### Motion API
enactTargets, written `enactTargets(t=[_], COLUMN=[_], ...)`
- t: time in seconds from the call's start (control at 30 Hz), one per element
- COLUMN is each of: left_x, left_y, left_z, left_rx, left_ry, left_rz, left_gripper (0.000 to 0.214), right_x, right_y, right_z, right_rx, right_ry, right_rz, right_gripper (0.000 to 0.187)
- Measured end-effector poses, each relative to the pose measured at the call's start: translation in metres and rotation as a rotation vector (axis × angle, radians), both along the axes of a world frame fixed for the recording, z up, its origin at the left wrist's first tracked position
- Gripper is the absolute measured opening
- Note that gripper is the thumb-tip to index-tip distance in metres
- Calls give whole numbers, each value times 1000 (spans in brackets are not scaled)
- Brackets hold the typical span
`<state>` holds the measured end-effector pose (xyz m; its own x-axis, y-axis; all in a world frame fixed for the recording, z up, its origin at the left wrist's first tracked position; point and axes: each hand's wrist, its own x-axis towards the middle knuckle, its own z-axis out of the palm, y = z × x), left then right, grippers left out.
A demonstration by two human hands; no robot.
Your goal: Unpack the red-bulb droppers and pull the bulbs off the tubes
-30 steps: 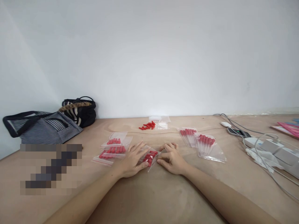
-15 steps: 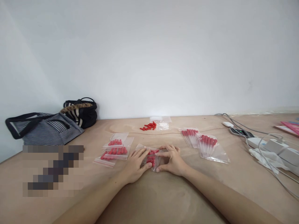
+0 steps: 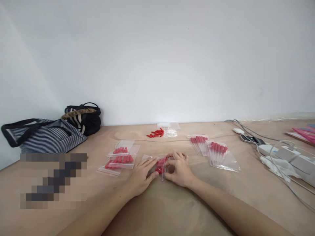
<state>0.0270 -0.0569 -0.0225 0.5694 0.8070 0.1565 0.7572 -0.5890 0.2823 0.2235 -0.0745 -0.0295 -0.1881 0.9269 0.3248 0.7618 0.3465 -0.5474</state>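
Observation:
A clear zip-lock bag (image 3: pixel 161 168) with red bulb-like pieces inside lies flat on the wooden table in front of me. My left hand (image 3: pixel 143 173) holds its left side, fingers laid over the plastic and thumb at the near edge. On the right side, my right hand (image 3: pixel 179 168) grips the bag's edge between curled fingers and thumb. Part of the bag is hidden under my fingers. Left of my hands lies a group of overlapping bags (image 3: pixel 123 160) with red pieces. To the right are bags (image 3: pixel 218 154) of red-topped clear droppers.
Loose red pieces (image 3: pixel 157 132) lie at the back beside clear plastic bags and thin clear tubes (image 3: pixel 171 131). A striped bag (image 3: pixel 51 137) and a black bag (image 3: pixel 92 119) stand at the left. White chargers (image 3: pixel 290 154) and cables occupy the right. A blurred patch covers something at front left.
My right fingers have closed in a little on the bag's right edge, and its plastic is folded more toward the middle. The view has shifted slightly; the other items stay put.

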Motion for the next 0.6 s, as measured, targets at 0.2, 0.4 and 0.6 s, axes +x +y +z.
enactTargets(t=[0.2, 0.4, 0.6], left_x=[-18, -15, -15], left_y=[-7, -6, -6], left_z=[3, 3, 3], left_rx=[-72, -97, -89], left_ry=[-55, -119, -149], left_rz=[-57, -51, -60], left_gripper=[42, 41, 39], right_x=[4, 0, -7], right_y=[2, 2, -1], right_z=[-1, -2, -3], right_rx=[-65, -115, -109], right_ry=[33, 56, 57], right_rz=[0, -78, -95], right_gripper=[21, 37, 25])
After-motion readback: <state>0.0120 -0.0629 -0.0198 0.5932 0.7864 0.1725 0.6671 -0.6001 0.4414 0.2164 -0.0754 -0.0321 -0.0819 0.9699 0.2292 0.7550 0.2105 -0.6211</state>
